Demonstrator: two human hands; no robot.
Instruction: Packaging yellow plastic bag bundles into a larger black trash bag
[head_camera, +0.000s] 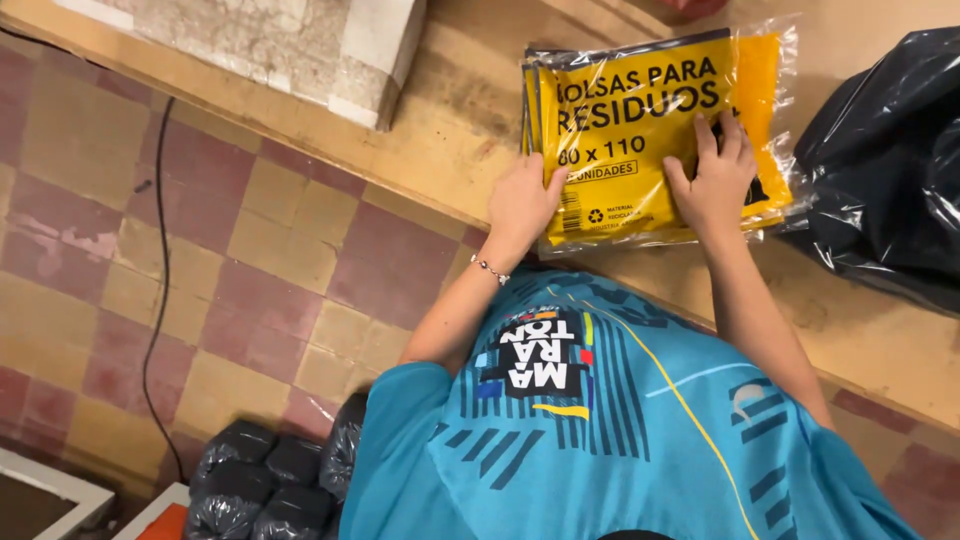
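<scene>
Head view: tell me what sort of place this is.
Probably a shop or packing bench: a worn wooden counter, a clear-wrapped yellow pack of bags under both hands, and rolled black plastic bags on the tiled floor.

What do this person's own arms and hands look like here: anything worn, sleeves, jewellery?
Both arms are bare from the short sleeves of a turquoise T-shirt printed with dark blue stripes, thin yellow lines and a block of lettering. The left hand has a thin beaded bracelet at the wrist. The right hand shows no gloves, rings or watch.
</scene>
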